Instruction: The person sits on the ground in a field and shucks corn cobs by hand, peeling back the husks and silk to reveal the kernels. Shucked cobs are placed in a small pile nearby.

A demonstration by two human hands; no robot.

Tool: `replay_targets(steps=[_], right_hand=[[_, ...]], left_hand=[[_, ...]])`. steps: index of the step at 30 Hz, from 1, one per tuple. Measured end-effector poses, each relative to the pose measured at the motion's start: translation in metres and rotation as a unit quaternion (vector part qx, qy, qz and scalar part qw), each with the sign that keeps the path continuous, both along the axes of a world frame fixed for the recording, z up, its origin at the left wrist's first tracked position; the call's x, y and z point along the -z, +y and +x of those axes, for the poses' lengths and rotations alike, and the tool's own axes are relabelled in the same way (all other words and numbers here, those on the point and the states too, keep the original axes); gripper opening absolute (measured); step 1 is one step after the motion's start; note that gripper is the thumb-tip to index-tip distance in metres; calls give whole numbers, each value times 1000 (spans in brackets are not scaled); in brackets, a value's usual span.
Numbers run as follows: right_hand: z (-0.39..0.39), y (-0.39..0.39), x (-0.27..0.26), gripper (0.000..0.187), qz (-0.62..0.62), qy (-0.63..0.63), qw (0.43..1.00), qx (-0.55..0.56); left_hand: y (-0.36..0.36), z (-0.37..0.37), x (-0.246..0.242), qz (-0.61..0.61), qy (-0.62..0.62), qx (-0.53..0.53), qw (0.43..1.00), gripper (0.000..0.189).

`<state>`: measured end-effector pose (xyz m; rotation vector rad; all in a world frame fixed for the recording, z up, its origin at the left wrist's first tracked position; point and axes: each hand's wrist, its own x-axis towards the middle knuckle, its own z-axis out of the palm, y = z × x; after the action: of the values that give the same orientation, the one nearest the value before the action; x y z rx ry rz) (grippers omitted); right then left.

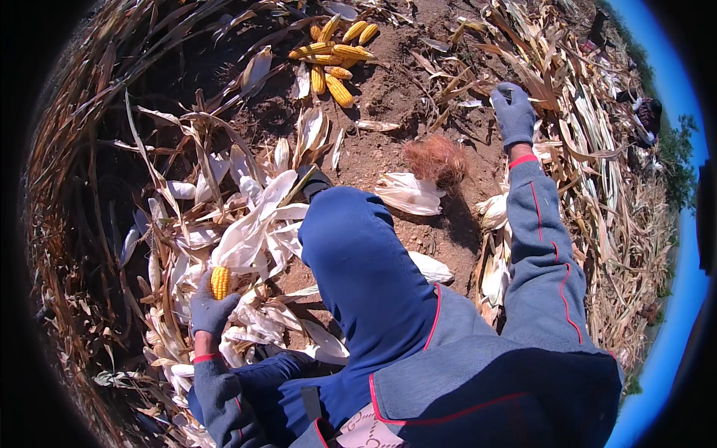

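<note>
My left hand (213, 308), in a grey glove, is closed around a yellow ear of corn (220, 281) at the lower left, with pale husks beside and above it. My right hand (513, 115), also gloved in grey, is stretched out at the upper right over dry leaves and soil. Its thumb and a finger are bent toward each other; whether something small is between them cannot be told. A heap of husked corn ears (336, 56) lies on the soil at the top middle. A clump of reddish corn silk (437, 161) rests by a pale husk (411, 193) ahead of my knee.
Dry corn stalks stand or lie along the left (84, 168) and in a thick pile at the right (582, 140). Loose husks (269, 330) surround my legs. Another person (648, 116) is far off at the right edge. Bare brown soil (375, 148) shows between.
</note>
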<state>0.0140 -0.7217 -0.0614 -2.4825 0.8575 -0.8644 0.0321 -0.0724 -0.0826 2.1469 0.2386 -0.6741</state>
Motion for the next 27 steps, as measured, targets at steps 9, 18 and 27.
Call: replay_targets(steps=[9,18,27], right_hand=[[78,197,-91,26,218,110,879,-409],[71,441,-60,60,135,371,584,-710],[66,487,-38,77,292,255,680,-622]], left_hand=[[-6,-4,-38,-23,-4,-88,996,58],[11,-5,-23,-305,23,-230,924,42],[-11,3,-35,-584,-60,-257,767,43]])
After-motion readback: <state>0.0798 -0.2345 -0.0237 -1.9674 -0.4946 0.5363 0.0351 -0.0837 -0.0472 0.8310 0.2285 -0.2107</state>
